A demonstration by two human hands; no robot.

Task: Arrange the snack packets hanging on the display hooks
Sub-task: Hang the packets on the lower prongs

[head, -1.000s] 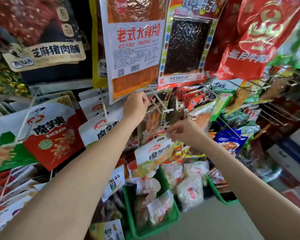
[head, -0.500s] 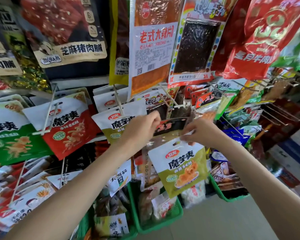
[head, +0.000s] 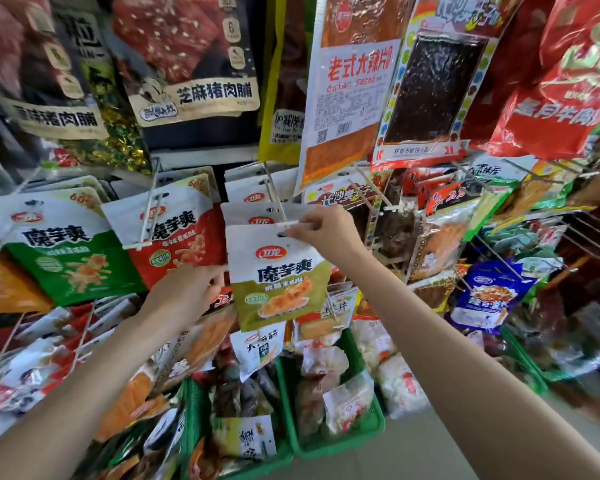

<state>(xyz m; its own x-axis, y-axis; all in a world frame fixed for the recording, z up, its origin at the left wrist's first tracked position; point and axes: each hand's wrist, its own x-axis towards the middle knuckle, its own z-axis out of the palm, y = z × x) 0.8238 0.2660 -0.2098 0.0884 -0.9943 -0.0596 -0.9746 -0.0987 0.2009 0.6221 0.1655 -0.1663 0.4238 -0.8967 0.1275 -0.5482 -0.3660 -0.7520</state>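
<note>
Two hands show: left hand (head: 191, 289) and right hand (head: 321, 228). Two green baskets (head: 340, 441) sit below. One olive-and-white packet (head: 279, 275) hangs in front.

Held packet (head: 278, 275) btwn hands, before hook (head: 279, 211) row; baskets (head: 340, 441) below.

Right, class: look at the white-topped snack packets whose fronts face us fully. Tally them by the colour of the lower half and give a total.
green packet: 1
red packet: 1
olive packet: 1, held by the left hand and the right hand
Total: 3
</note>
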